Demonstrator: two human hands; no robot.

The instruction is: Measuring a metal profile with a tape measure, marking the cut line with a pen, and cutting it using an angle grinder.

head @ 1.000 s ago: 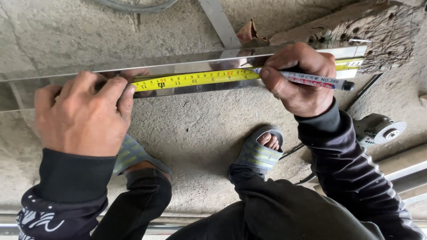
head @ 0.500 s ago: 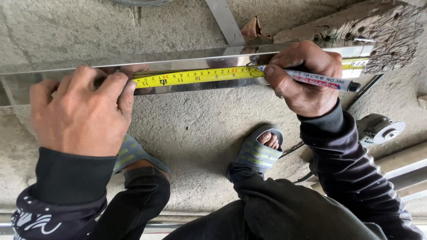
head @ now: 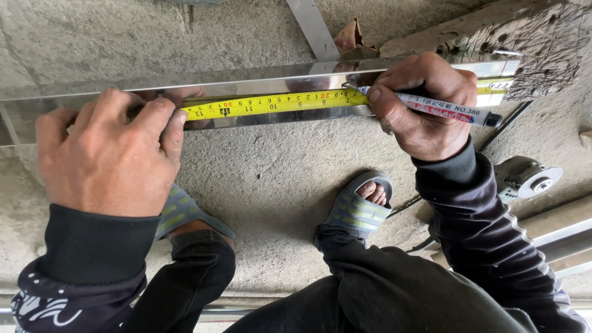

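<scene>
Yellow measuring tape lies stretched flat along a shiny metal bar, which runs left to right across the rough concrete floor in front of the crouching person. Left hand presses down on the left stretch of the bar, fingers curled over the tape's end so that whatever they pin there is hidden under the knuckles; the yellow strip comes out from beneath the index finger. Right hand is closed around a marker pen (white barrel with red print and a dark cap end pointing right), its tip resting at the tape's edge on the bar, thumb and forefinger pinching the barrel near the tip. Both wrists wear dark long sleeves.

Below the bar, two feet in grey striped sandals stand on the concrete, well apart from each other, with dark trousers rising toward the camera. A weathered wooden block rests across the bar's right end, touching it. Near the right forearm sits an angle grinder on the floor, with more metal bars just beside it. A thin metal strip lies at an angle beyond the bar.
</scene>
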